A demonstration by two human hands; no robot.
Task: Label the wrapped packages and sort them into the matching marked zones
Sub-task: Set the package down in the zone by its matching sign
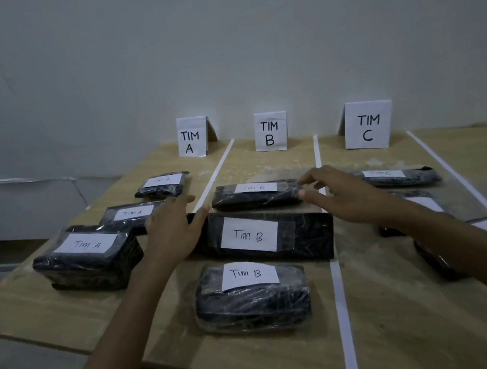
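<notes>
On a pale wooden tabletop (400,334), white tape lines (340,296) mark three lanes. A folded paper sign heads each one: TIM A sign (191,137), TIM B sign (270,131), TIM C sign (367,125). Black plastic-wrapped packages with white handwritten labels lie in the matching lanes. Both hands reach over the middle Tim B package (262,235), which spans the centre lane from line to line. The left hand (176,229), fingers spread wide, is at its left end. The right hand (342,198), also wide open and holding nothing, hovers by its far right corner; whether either touches cannot be told. Sorting looks nearly finished, and this seems a final placement. The next move likely calls for squaring this package between the lines without shifting its neighbours.
</notes>
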